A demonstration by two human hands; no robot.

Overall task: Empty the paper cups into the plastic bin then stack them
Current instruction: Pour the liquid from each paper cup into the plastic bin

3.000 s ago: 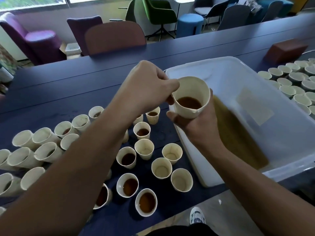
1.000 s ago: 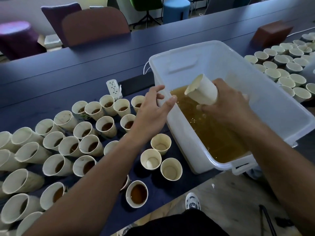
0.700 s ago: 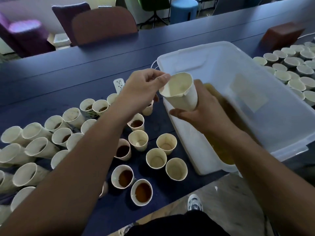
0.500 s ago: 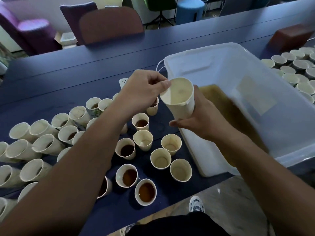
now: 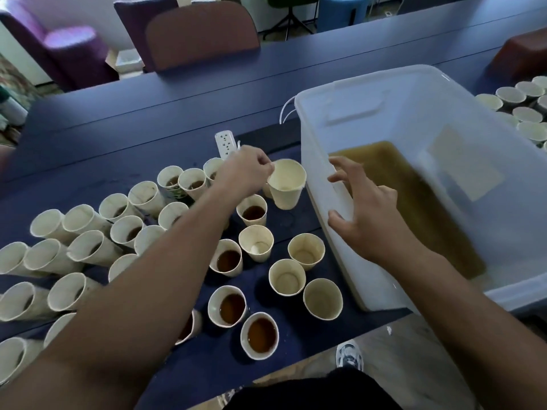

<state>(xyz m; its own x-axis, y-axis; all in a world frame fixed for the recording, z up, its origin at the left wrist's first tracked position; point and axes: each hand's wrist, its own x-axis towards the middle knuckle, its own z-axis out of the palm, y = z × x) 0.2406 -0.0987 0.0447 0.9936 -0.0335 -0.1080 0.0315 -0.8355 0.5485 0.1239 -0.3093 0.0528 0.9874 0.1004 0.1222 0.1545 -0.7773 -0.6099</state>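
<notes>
My left hand [image 5: 247, 174] pinches the rim of an empty paper cup [image 5: 286, 184] and holds it just left of the clear plastic bin [image 5: 381, 93]. Brown liquid [image 5: 414, 202] pools along the bin's floor. My right hand [image 5: 361, 211] hovers at the bin's near left wall with fingers spread and holds nothing. Several empty cups [image 5: 287, 276] stand below the held cup, and several cups with brown liquid [image 5: 260, 335] stand near the table's front edge.
Many more paper cups [image 5: 88, 247] crowd the dark blue table [image 5: 148, 113] to the left, some tipped. A white power strip [image 5: 225, 143] lies behind my left hand. More cups [image 5: 521, 113] sit right of the bin. Chairs [image 5: 201, 34] stand beyond the table.
My right hand let go of the emptied cup, and my left hand now holds it by the rim and has carried it left and down, away from the bin.
</notes>
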